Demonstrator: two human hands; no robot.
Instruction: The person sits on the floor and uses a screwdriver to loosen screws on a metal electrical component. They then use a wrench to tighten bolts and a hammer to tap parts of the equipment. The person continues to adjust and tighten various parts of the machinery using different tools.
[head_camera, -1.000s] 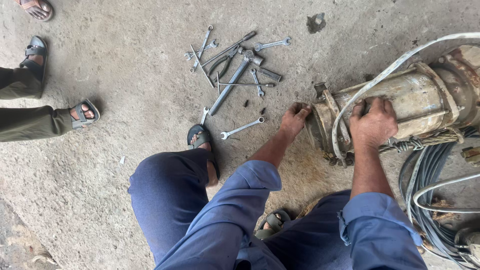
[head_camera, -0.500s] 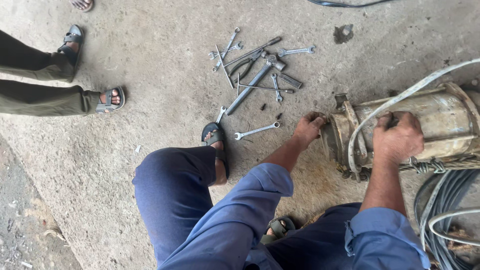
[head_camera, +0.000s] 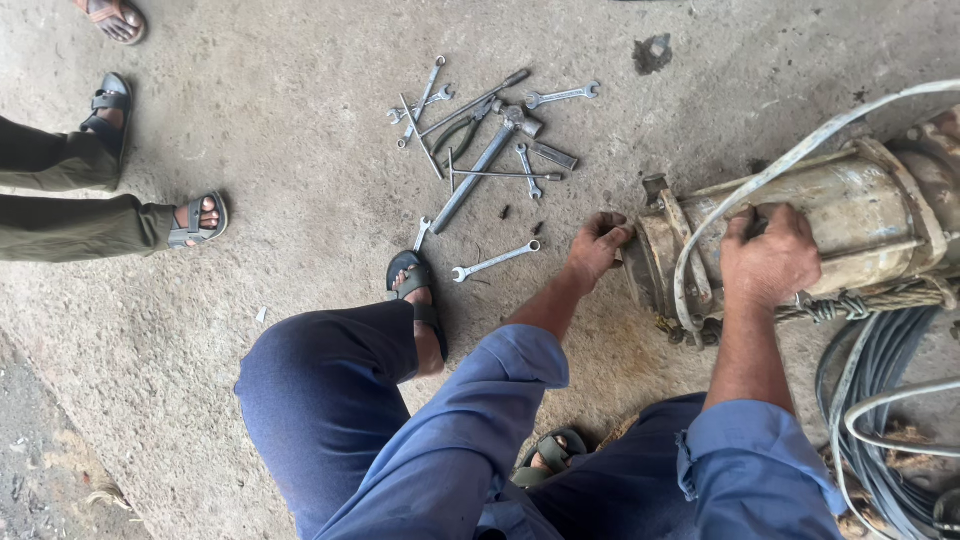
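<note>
**Two hands on a worn pump at floor level**

Rough grey concrete floor (head_camera: 250, 300), stained and gritty, fills the scene. At the right lies a pump (head_camera: 850, 225), a dull metal cylinder with flaking, rust-tinged skin and a flanged end. Its long axis runs left to right, tilted slightly so the right end sits farther away; the flanged end points left, toward the scattered tools.

A pale flat hose (head_camera: 800, 150) loops over the pump body, and a frayed rope (head_camera: 870, 300) is wound around its near side. Dark cables (head_camera: 880, 400) coil on the floor at the near right.

The left hand (head_camera: 597, 245) is curled at the flanged end, fingers bent against the rim; whether they pinch a small part there is hard to tell from this angle. The right hand (head_camera: 768, 258) lies on top of the cylinder, fingers spread and wrapped partway over its curve, pressing on it just beside the hose loop.

Left of the pump, well apart from both hands, steel tools lie in a loose heap: a long pipe wrench (head_camera: 485, 165), slim and grey, with thinner spanners crossing it. One shiny spanner (head_camera: 495, 260) lies alone nearer the person, close to a black sandal (head_camera: 415, 290). Blue trousers (head_camera: 330, 410) and rolled blue sleeves fill the near edge. At the far left, another person's legs in olive trousers (head_camera: 60, 210) and sandals stand apart.
</note>
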